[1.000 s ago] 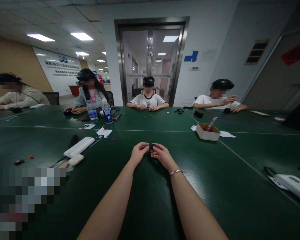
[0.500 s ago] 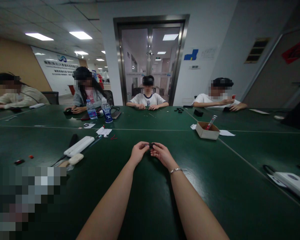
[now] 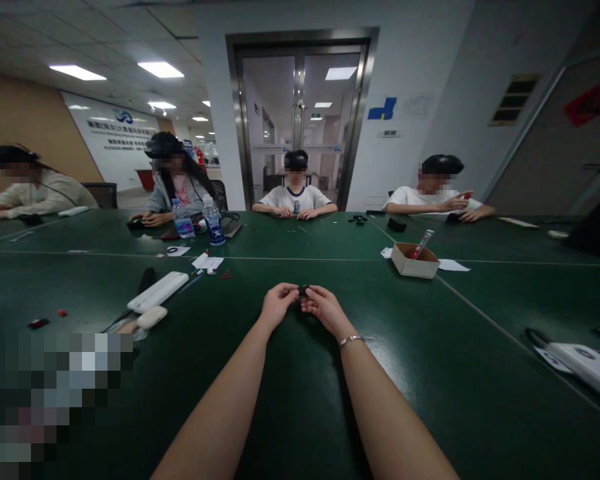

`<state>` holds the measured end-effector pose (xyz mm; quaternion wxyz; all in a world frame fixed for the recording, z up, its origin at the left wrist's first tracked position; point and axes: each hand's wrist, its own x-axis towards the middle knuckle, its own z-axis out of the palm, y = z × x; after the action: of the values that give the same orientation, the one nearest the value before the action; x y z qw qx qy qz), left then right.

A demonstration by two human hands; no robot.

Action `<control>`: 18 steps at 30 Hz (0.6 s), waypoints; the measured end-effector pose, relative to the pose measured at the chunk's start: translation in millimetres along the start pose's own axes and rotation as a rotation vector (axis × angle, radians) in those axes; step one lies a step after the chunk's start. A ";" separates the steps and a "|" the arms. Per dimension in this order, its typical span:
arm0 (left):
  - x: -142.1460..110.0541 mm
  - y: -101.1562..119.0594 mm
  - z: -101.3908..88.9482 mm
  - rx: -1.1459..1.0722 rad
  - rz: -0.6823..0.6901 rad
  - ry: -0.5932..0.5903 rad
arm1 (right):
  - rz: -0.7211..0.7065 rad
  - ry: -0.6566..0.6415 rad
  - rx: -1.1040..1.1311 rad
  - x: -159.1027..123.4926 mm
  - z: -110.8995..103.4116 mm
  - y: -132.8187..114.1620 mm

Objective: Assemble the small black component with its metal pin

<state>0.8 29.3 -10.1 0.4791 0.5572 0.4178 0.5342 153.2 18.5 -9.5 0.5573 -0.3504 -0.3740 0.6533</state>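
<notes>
Head view: hardly anything has shifted; my left hand (image 3: 279, 305) and right hand (image 3: 327, 309) stay pinched on the small black piece (image 3: 304, 291) between them, near side of the table (image 3: 300, 400), so handling seems unadvanced.

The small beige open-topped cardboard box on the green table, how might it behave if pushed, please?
The box would probably slide rather than tip, being low and broad. Its thin-looking walls suggest it is light and could flex. The red-and-clear tube leaning inside might shift.
</notes>
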 end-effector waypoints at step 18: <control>-0.4 -1.3 2.4 -0.058 -0.047 -0.008 | -0.034 -0.048 -0.045 1.3 -3.6 2.4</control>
<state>3.3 29.0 -11.4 0.5090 0.5352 0.4134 0.5325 155.0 19.9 -13.4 0.5512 -0.3406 -0.4078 0.6433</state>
